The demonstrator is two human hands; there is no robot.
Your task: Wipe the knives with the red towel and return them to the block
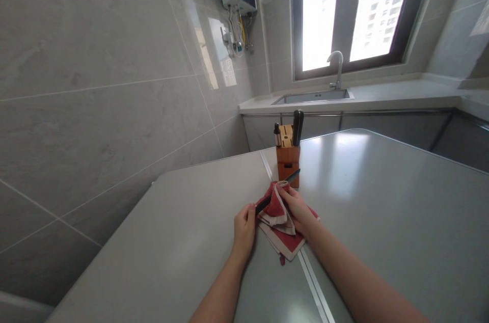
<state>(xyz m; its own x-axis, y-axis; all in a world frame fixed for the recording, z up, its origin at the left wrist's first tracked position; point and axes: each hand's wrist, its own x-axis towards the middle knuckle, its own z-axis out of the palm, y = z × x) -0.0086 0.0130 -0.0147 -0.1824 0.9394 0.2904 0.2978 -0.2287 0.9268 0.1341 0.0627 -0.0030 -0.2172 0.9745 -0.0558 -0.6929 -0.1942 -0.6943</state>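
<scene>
Holding a knife (292, 176) in a red towel (280, 241), tip toward the knife block (288, 157).

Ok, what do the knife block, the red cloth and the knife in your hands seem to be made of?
The knife block looks like solid wood: warm orange-brown with a satin finish. The red cloth looks like soft woven fabric, probably cotton, given its limp folds and pale border. The knife's black handle looks like matte plastic, though it could be coated; the dark blade is too small to judge.

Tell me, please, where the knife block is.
In the head view, the wooden knife block stands on the grey table, just beyond the red towel and right hand.
</scene>
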